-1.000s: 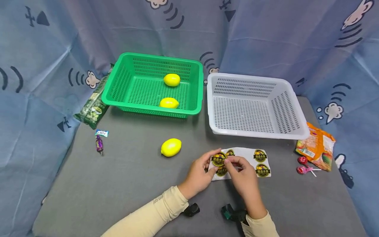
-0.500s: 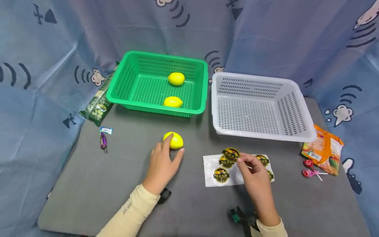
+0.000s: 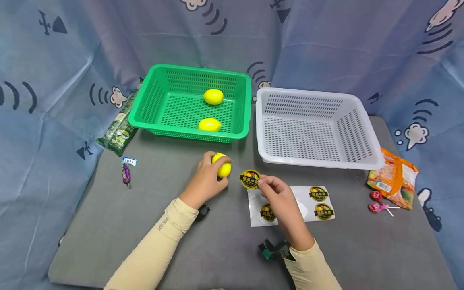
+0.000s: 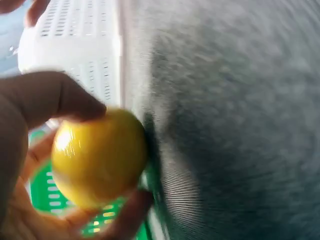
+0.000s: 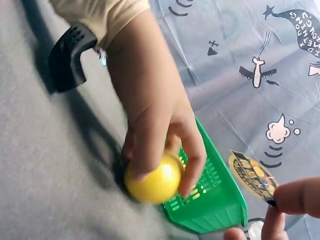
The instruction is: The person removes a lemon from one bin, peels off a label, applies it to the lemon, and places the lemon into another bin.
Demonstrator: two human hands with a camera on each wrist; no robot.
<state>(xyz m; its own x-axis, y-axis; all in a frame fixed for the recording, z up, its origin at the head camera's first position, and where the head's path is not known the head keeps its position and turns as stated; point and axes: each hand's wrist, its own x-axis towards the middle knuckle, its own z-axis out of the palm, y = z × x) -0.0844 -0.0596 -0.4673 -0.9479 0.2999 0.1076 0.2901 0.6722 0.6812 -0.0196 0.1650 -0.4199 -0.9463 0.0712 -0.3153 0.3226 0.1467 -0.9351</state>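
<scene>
Left hand and right hand are working apart from each other over the grey table. Thumb and fingertips of the right are pinching a round black-and-gold sticker by its right edge, near the far left corner of a white sheet that is bearing more such labels. Fingers of the left are curling round a yellow lemon, just left of the sticker and a little farther off, the two not touching. With the left wrist view blurring, I cannot tell whether the lemon is resting on the table or hanging just above it. The sticker is looking light, thin and bendy, probably tacky behind, so taking it by the rim seems wisest; the lemon is looking firm, glossy and apt to slip or roll, so a hold round its sides seems surest. Farther out, wrapped sweets are lying at left, and lollipops at right beside an orange bag. Beyond, a green basket is holding two more lemons, a white basket is standing to its right, and a blue curtain is hanging behind.
</scene>
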